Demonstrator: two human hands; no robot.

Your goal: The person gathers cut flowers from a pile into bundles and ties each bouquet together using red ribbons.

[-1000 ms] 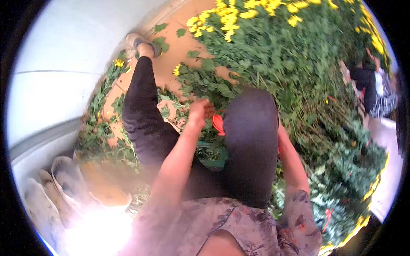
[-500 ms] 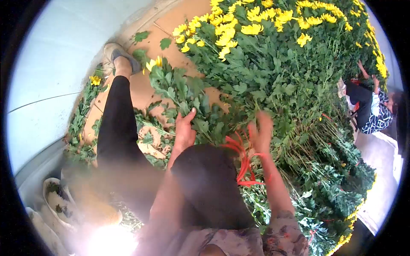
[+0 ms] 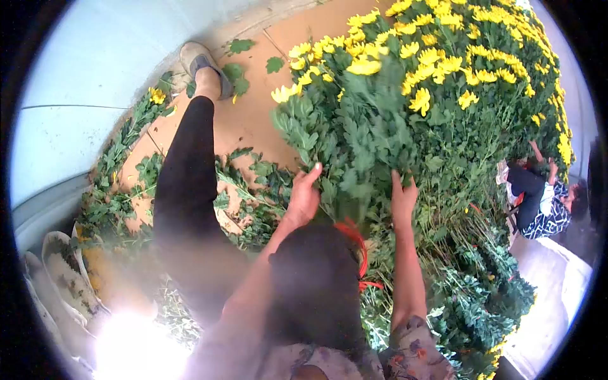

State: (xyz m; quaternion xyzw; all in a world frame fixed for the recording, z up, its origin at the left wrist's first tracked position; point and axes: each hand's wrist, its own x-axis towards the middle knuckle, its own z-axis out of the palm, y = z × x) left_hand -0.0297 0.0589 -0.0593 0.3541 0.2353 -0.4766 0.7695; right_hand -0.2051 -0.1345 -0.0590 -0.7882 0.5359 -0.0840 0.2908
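Yellow flowers on leafy green stems (image 3: 373, 126) stand in front of me, slightly blurred, between my two hands. At their lower left side, my left hand (image 3: 304, 195) is closed on some stems, its thumb up and other fingers partly under leaves. My right hand (image 3: 403, 195) grips the stems at their lower right, with fingertips among the leaves. Red ties (image 3: 356, 244) hang beside my raised knee (image 3: 313, 253), just below and between the hands.
A large heap of yellow flowers (image 3: 468, 120) fills the right side. Another person (image 3: 538, 196) sits at the far right. Loose leaves (image 3: 263, 177) lie on the orange floor (image 3: 253, 126) near my outstretched leg (image 3: 190, 158). A pale wall (image 3: 76, 82) runs along the left.
Both hands have come to the flower stems, which have moved right and up against the heap. The right hand has moved up from beside the red ties. The view has shifted.
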